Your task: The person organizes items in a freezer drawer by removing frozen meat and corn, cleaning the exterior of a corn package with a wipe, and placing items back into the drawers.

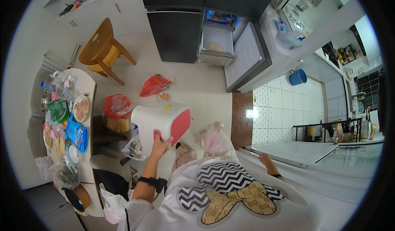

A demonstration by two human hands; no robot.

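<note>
My left hand point(160, 144) grips a white plastic step stool point(148, 116) with a pink side panel, its fingers at the oval pink-edged opening. A yellow smear shows on the stool's white surface. My right hand point(265, 159) is off to the right, near the white sliding door frame, with nothing visible in it; its fingers look partly curled. Beyond the stool, a red plastic bag point(155, 86) and a small bowl of minced food point(164, 96) are on the floor. Another red bag point(116, 105) sits left of the stool.
An open freezer drawer point(217, 42) and freezer door point(248, 55) stand out ahead. A wooden chair point(101, 49) is at the upper left. The crowded dining table point(92, 107) runs along the left, beside a grey chair point(108, 163). A blue bucket point(297, 77) stands on the tiled floor at right.
</note>
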